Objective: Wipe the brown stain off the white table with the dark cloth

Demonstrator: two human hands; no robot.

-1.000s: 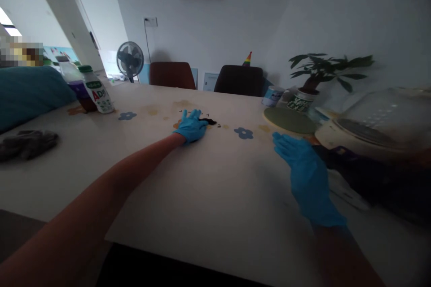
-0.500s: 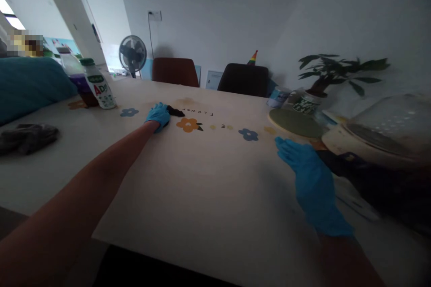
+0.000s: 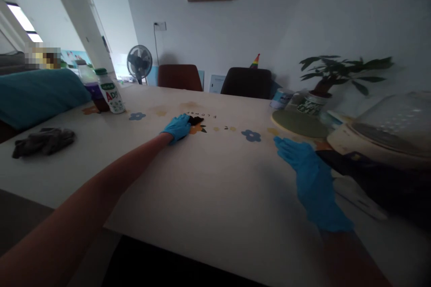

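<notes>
My left hand (image 3: 178, 128), in a blue glove, presses a dark cloth (image 3: 195, 120) against the flower-printed table cover (image 3: 202, 179). Part of the cloth sticks out past the fingertips, over an orange flower; the rest is hidden under the hand. On the right, my right hand (image 3: 305, 172), also in a blue glove, has its fingers stretched out low over the cover, with nothing seen in them. Just beyond its fingers lies a round green mat (image 3: 299, 123), and a black item (image 3: 350, 166) is close beside its wrist.
A crumpled grey cloth (image 3: 45, 141) lies at the left. Behind it stand a white bottle with a green cap (image 3: 112, 94) and a purple-labelled bottle (image 3: 97, 96). A potted plant (image 3: 313, 103), a can (image 3: 281, 97) and a covered basin (image 3: 363, 141) line the right side. Chairs (image 3: 180, 77) stand beyond.
My left hand has slid the dark cloth rightward and slightly nearer, onto the orange flower. My right hand has stayed about where it was. The camera view has shifted a little.
</notes>
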